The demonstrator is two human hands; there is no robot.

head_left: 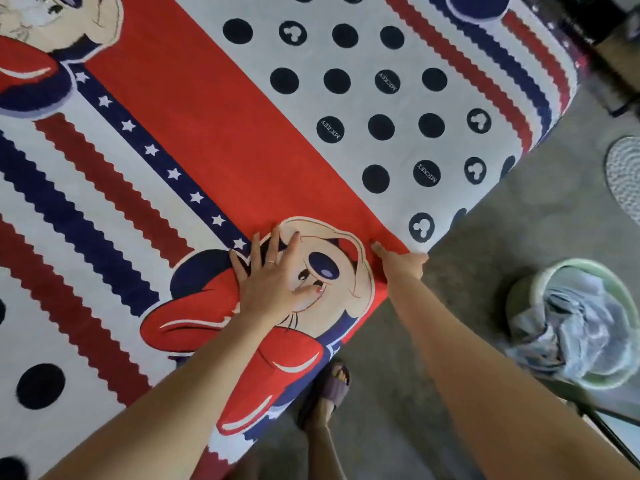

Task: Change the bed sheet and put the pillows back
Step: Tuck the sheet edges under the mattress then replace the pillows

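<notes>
My left hand [273,282] lies flat and spread on the bed sheet [214,133], fingers straight, palm pressing the printed cartoon face just in from the mattress edge, while my right hand [401,263] sits at the edge itself, thumb on top of the red band and fingers curled over the side, so I judge it is pinching the sheet's border, though the fingers beneath are hidden from me. From the head camera, the only view I have, the sheet runs away from both hands across the whole mattress, lying mostly smooth, with its near border hanging down beside my right wrist towards the concrete floor [502,209]. The step in hand looks to me like smoothing and tucking this side. To do it well I would keep the left palm anchoring the fabric so the print does not skew, draw the border taut with the right hand, then work along the edge away from my body, tucking as I go. Beyond my right forearm, well apart from the bed, stands a pale green basin [540,275] holding crumpled light cloth [575,327], possibly the old sheet. No pillows show in this view, so that part seems not yet done.
</notes>
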